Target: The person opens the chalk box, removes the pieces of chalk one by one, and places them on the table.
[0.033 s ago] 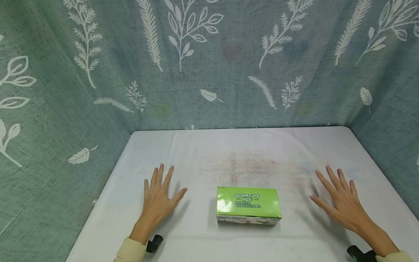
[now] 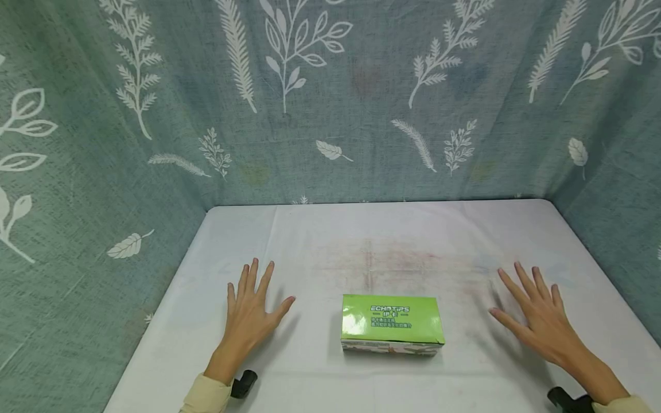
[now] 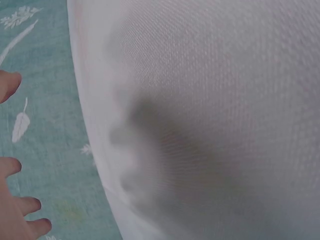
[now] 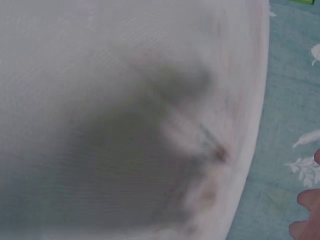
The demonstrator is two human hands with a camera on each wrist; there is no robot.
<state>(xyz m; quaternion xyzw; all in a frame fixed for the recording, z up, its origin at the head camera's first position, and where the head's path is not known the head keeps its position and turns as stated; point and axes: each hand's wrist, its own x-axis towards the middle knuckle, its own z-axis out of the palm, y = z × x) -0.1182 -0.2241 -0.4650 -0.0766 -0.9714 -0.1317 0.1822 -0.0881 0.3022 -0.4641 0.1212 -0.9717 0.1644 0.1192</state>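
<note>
A green box (image 2: 391, 319) with white "ECHOTIPS" lettering on its lid lies on the white-covered table, between the two hands. To its left is my left hand (image 2: 249, 316), palm down with fingers spread, touching neither the box nor any other object. My right hand (image 2: 542, 322) is to the right of the box, likewise spread and holding nothing. Both hands cast shadows on the cloth. Only some fingertips (image 3: 30, 205) show in the left wrist view, and part of the right fingers (image 4: 309, 200) in the right wrist view.
A white cloth (image 2: 310, 235) with reddish stains covers the table. Green-grey curtains (image 2: 361, 115) with white leaf prints stand behind and at both sides. Each wrist wears a black device, such as the left one (image 2: 244, 384).
</note>
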